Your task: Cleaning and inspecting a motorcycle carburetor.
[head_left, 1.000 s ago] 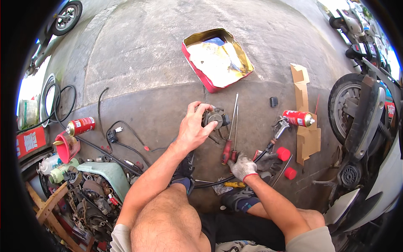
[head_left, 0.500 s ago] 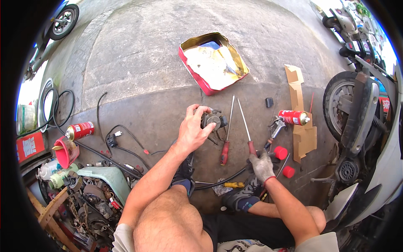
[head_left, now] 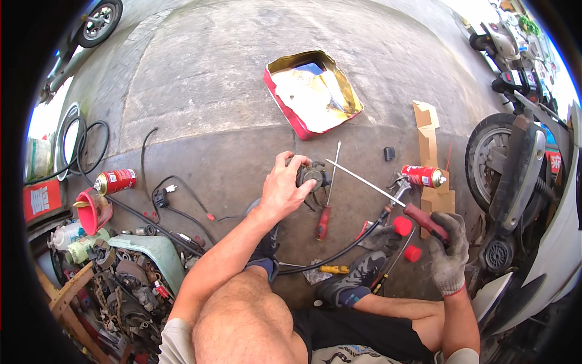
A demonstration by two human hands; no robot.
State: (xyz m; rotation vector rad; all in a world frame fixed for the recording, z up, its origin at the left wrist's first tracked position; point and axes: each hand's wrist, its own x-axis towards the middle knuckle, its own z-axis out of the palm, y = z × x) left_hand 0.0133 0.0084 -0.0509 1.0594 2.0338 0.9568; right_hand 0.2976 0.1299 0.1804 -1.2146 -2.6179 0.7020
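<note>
My bare left hand [head_left: 285, 185] is wrapped round a small dark metal carburetor [head_left: 312, 176], held above the floor with its thumb across the front. Thin hoses hang below the part. On my right hand [head_left: 450, 252] is a grey work glove, and its fingers grip the red handle of a long screwdriver [head_left: 371, 184]. The blade slants up and left, its tip a little to the right of the carburetor. A second red-handled screwdriver [head_left: 325, 221] lies on the floor between my hands. Near my right foot lie another glove [head_left: 381, 238] and two red caps [head_left: 402, 225].
Ahead stands a red-sided metal tray [head_left: 285, 109] with liquid residue. An air blow gun [head_left: 397, 193], a red spray can [head_left: 423, 176] and flattened cardboard [head_left: 428, 145] lie to the right, beside a scooter [head_left: 521, 176]. Another spray can [head_left: 115, 181], cables and a bin of parts [head_left: 151, 255] are left.
My right hand has lifted the screwdriver off the floor and swung right, tilting the blade toward the carburetor. The loose glove is now uncovered. My left hand keeps its hold.
</note>
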